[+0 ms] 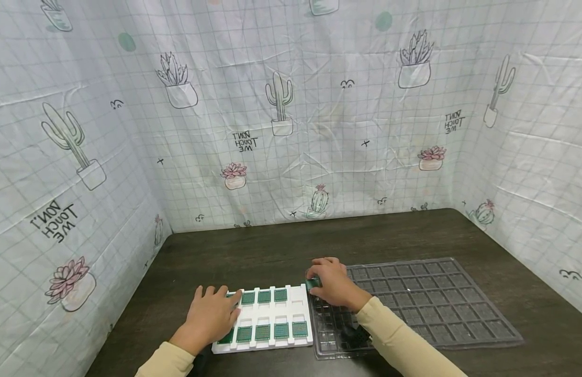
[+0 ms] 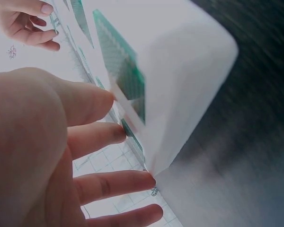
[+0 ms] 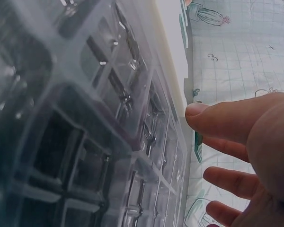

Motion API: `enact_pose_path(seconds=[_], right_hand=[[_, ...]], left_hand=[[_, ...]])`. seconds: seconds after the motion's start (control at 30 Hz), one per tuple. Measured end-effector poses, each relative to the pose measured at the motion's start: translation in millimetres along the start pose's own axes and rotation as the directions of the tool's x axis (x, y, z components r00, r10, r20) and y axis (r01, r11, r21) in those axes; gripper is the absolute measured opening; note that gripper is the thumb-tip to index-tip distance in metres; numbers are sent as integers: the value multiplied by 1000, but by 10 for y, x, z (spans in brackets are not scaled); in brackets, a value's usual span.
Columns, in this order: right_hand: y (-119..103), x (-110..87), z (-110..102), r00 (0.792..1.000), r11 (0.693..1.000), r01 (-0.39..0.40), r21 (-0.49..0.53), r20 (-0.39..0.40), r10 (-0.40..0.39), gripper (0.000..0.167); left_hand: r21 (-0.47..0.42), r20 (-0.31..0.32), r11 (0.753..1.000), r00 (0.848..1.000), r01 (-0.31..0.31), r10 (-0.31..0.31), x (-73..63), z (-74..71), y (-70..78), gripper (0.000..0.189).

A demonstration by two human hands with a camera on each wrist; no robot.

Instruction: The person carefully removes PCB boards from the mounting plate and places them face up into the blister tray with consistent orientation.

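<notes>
My left hand [image 1: 212, 318] lies over the left end of a white foam tray [image 1: 267, 309], its fingers spread and touching the edge. In the left wrist view the fingertips meet the tray's side beside a green circuit board [image 2: 120, 61]. Small green circuit boards [image 1: 264, 332] sit in two rows of slots in the tray. Just past the tray's right end, my right hand [image 1: 333, 281] pinches one green circuit board [image 1: 312, 284] between thumb and fingers. Part of that board [image 3: 198, 147] shows behind the thumb in the right wrist view.
A clear plastic tray [image 1: 423, 298] with many square compartments lies right of the white tray, under my right forearm. A small black object [image 1: 352, 335] is at its near left part. Patterned cloth [image 1: 291, 104] hangs around the dark table [image 1: 215, 251].
</notes>
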State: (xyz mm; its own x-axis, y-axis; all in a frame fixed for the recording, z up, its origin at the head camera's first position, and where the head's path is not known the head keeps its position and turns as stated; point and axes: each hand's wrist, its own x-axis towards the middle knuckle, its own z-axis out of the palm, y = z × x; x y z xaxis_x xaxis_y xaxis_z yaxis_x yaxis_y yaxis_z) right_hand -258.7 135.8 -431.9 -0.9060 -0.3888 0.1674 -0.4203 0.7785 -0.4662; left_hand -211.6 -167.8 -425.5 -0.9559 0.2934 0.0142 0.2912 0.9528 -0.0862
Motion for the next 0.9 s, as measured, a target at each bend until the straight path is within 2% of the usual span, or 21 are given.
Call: enact_pose_path(seconds=[0.9], right_hand=[[125,-46,-69,999,998,-32,-49,-8,32,22]], left_hand=[[6,-3,1000,1000,-6,6,-7,-20,8,43]])
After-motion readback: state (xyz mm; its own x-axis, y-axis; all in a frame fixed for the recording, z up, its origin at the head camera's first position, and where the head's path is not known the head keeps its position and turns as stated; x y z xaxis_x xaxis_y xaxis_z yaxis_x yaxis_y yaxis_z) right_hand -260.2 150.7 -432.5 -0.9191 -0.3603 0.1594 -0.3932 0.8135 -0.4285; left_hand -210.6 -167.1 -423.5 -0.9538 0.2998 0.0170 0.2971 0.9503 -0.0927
